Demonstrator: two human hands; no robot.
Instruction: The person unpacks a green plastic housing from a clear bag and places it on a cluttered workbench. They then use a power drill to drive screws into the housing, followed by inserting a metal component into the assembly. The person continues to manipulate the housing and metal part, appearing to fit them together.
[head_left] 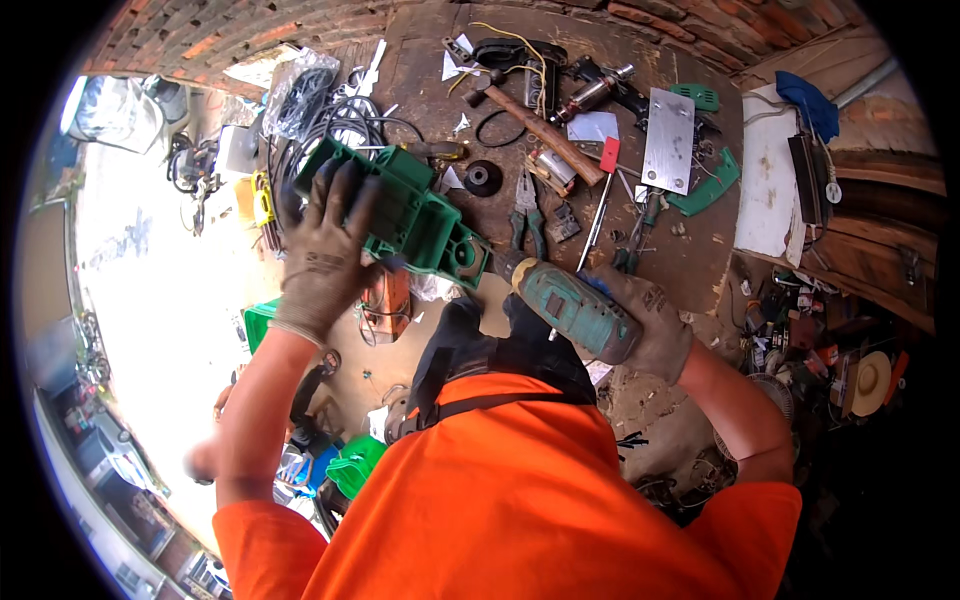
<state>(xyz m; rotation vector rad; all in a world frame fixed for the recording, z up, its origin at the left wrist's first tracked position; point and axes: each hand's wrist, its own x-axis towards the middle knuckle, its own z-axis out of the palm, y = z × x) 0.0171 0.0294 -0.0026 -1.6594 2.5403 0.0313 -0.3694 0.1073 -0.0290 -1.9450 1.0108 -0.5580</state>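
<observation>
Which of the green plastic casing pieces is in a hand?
The large, boxy piece in the left hand; the slotted piece and the curved piece lie on the workbench by the metal plate.

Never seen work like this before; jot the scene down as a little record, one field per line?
Left hand: gloved, gripping a green plastic housing
Right hand: gloved, gripping a teal power drill
Drill nose: toward the housing's near end; contact unclear
Workbench tools: hammer, pliers
Also there: metal plate with holes, black cables
</observation>
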